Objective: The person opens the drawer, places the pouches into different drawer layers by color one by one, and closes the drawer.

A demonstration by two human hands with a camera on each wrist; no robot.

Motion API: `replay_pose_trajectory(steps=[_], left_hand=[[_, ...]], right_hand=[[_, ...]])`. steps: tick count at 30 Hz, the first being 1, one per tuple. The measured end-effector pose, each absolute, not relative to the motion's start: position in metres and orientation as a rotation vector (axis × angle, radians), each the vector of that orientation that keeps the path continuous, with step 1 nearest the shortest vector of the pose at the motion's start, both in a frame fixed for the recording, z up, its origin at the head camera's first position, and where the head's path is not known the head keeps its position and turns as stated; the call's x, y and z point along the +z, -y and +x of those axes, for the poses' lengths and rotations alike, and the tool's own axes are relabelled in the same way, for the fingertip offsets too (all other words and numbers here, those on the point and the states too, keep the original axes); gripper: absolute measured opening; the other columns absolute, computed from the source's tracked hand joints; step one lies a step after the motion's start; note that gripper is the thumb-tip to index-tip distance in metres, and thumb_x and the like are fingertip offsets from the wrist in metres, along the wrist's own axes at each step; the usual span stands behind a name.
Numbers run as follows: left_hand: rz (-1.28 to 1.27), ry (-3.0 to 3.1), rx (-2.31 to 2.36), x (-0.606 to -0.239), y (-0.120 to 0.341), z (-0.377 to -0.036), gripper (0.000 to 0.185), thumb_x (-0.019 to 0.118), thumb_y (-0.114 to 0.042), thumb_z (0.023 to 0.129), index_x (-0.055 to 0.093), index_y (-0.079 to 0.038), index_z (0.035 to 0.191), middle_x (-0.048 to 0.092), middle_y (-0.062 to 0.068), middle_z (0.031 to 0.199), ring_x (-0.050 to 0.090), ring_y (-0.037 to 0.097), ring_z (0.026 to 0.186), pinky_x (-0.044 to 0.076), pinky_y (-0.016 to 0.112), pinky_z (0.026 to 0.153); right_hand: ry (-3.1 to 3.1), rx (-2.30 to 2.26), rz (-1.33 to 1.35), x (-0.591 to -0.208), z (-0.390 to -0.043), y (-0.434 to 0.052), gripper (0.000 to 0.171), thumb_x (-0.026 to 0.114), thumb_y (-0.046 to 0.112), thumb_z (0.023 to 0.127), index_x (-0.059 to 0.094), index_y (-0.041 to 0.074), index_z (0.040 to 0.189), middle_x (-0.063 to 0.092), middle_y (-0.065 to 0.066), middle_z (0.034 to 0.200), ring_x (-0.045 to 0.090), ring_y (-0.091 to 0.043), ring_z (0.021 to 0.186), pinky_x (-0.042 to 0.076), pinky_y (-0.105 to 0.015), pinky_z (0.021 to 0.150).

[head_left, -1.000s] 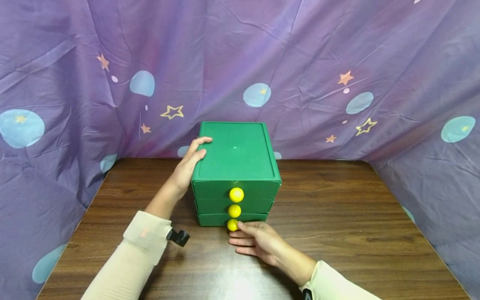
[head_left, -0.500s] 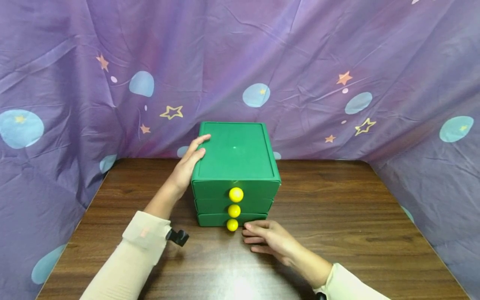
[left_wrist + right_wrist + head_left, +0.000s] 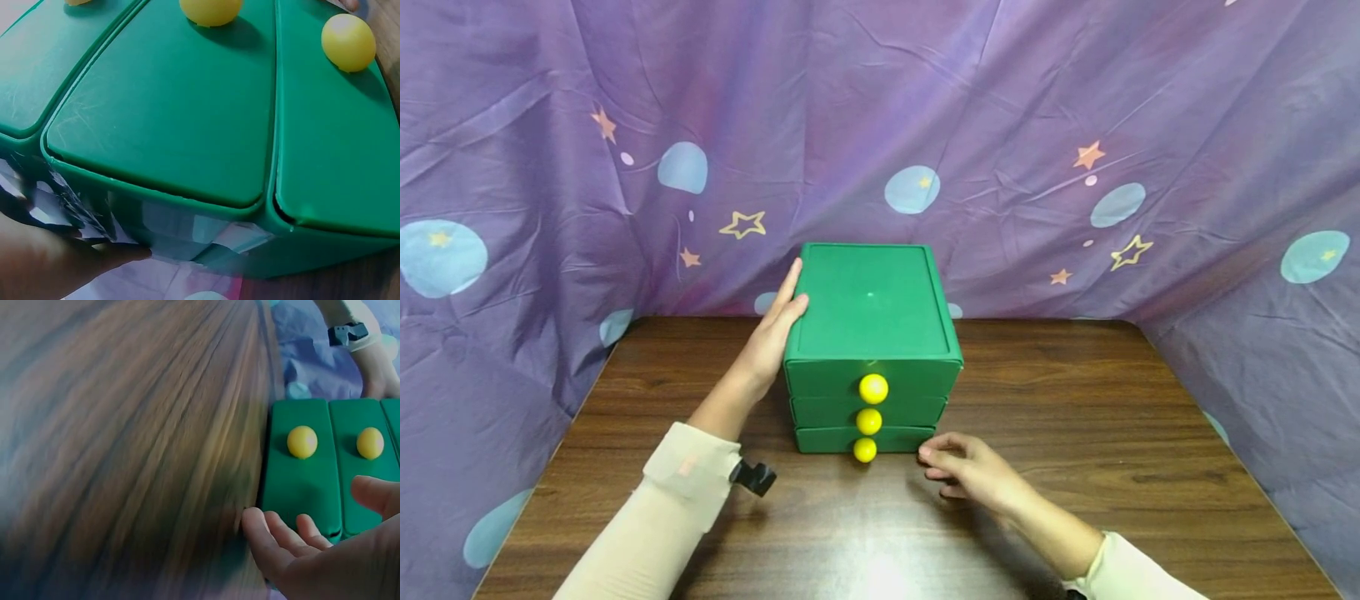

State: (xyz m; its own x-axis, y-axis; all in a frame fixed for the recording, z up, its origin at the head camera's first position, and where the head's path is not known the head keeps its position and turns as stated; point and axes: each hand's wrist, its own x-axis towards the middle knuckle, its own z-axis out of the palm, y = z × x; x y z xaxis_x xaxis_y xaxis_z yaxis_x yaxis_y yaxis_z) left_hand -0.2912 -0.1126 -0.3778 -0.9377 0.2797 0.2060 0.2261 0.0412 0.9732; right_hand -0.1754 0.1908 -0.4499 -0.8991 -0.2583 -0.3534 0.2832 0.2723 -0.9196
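A green drawer cabinet [image 3: 872,304] with three stacked drawers stands on the table, all drawers pushed in. Each front carries a round yellow knob: the top knob [image 3: 873,389], middle knob [image 3: 868,422] and bottom knob [image 3: 865,451]. My left hand [image 3: 767,346] lies against the cabinet's left side, fingers extended along its upper edge; the left wrist view shows part of that hand [image 3: 37,265] beside the shiny side wall. By the lower right front corner is my right hand [image 3: 977,473], fingers loosely bent and holding nothing. In the right wrist view its fingertips [image 3: 255,519] overlap the bottom drawer's end.
The cabinet stands toward the back of a dark wood-grain table [image 3: 1075,417]. A purple cloth [image 3: 1000,125] with stars and planets hangs behind and at both sides. A black strap mount [image 3: 754,477] sticks out from the left sleeve.
My right hand has left the bottom knob and slid right to the cabinet's lower corner. The left fingers have straightened and drawn back from the top to its left edge.
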Motion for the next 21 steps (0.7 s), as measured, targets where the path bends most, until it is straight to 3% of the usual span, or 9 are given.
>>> replay_pose_trajectory(steps=[4,12,21], left_hand=[[0.547,-2.286,2.039,-0.379,0.115,-0.289,0.061,0.025,-0.034,0.113,0.0,-0.019,0.167,-0.003,-0.005,0.173,-0.005,0.015,0.157,-0.004,0.047,0.126],[0.603,-2.444,1.949,-0.382,0.12,-0.281,0.059,0.016,-0.033,0.114,0.003,-0.01,0.166,0.001,0.005,0.173,0.0,0.021,0.158,0.001,0.043,0.126],[0.575,-2.767,1.637,-0.385,0.131,-0.275,0.058,0.016,-0.039,0.114,0.016,-0.013,0.166,0.013,0.008,0.172,0.005,0.03,0.158,0.005,0.053,0.126]], right_hand=[[-2.208,-1.633,0.024,-0.449,-0.177,-0.196,0.044,0.065,0.03,0.102,0.056,-0.005,0.126,0.065,-0.023,0.128,0.066,-0.032,0.113,0.057,-0.047,0.089],[-2.374,-1.542,-0.044,-0.445,-0.185,-0.202,0.053,0.061,0.027,0.104,0.048,-0.006,0.144,0.06,-0.027,0.137,0.063,-0.038,0.119,0.056,-0.053,0.091],[-2.548,-1.417,-0.096,-0.439,-0.195,-0.208,0.061,0.056,0.036,0.107,0.042,0.0,0.154,0.051,-0.026,0.15,0.048,-0.043,0.139,0.034,-0.059,0.115]])
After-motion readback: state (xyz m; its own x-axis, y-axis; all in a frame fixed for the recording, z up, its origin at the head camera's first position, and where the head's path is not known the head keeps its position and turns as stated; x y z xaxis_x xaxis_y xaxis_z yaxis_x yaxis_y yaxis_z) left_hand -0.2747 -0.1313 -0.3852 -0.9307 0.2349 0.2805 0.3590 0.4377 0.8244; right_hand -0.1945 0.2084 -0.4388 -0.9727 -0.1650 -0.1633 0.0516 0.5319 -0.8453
